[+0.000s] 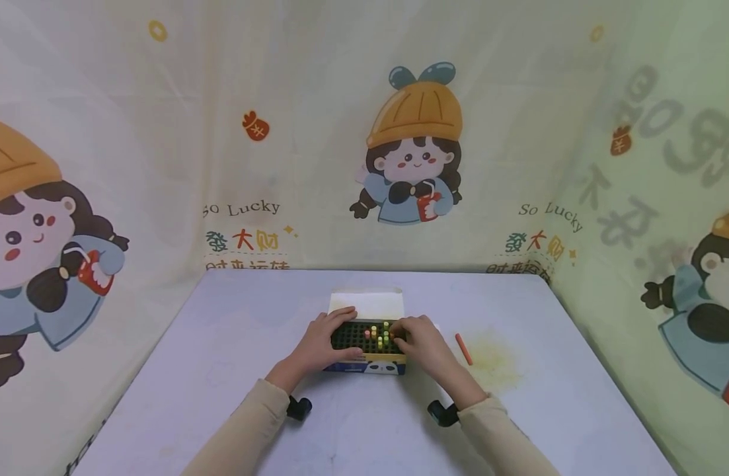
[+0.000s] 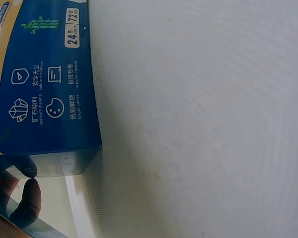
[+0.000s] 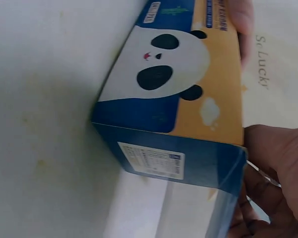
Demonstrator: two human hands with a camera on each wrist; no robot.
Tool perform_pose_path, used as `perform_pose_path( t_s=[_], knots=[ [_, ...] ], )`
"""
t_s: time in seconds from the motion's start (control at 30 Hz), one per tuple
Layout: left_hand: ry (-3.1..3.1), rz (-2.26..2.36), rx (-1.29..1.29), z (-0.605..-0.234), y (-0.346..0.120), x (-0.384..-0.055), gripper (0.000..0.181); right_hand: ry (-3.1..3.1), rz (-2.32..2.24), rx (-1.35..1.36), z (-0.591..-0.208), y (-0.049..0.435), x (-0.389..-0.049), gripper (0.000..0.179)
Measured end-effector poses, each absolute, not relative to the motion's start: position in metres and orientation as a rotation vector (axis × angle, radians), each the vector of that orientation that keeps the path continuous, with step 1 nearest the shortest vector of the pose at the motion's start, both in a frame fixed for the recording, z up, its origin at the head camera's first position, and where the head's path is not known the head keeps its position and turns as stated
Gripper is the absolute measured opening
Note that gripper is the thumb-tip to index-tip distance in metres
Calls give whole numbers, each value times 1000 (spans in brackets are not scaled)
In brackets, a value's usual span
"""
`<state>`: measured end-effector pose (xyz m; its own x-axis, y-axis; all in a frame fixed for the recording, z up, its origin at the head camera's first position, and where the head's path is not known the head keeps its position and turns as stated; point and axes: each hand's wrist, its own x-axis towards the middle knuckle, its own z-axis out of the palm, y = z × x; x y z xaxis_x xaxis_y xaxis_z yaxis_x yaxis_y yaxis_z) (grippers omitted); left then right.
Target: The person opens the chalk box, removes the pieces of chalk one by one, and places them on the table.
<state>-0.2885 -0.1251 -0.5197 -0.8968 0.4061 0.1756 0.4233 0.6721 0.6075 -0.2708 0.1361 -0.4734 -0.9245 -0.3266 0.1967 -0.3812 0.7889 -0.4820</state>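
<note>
A blue and yellow chalk box (image 1: pixel 364 367) with a panda face (image 3: pixel 161 64) stands on the table, its white lid (image 1: pixel 367 305) raised at the back. Inside is a black grid of holes (image 1: pixel 347 336); several short chalk sticks (image 1: pixel 380 342), yellow, green, orange and pink, stand in its right half. My left hand (image 1: pixel 324 340) grips the box's left end, thumb along the front edge and fingers toward the back. At the right end, my right hand (image 1: pixel 425 345) has its fingers curled over the grid, pinching a chalk stick with a small orange part showing; most of it is hidden.
An orange chalk stick (image 1: pixel 464 349) lies on the white table (image 1: pixel 221 370) to the right of the box, beside a yellowish dust stain (image 1: pixel 498 360). A printed cloth (image 1: pixel 316 165) hangs behind the table and at both sides.
</note>
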Motion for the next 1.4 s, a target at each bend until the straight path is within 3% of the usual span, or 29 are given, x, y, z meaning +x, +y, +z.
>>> perform_pose_path(
  t_s=[1.4],
  knots=[
    [-2834, -1033, -702, -524, -124, -290, 86, -2857, 807, 487, -486, 132, -272, 5]
  ],
)
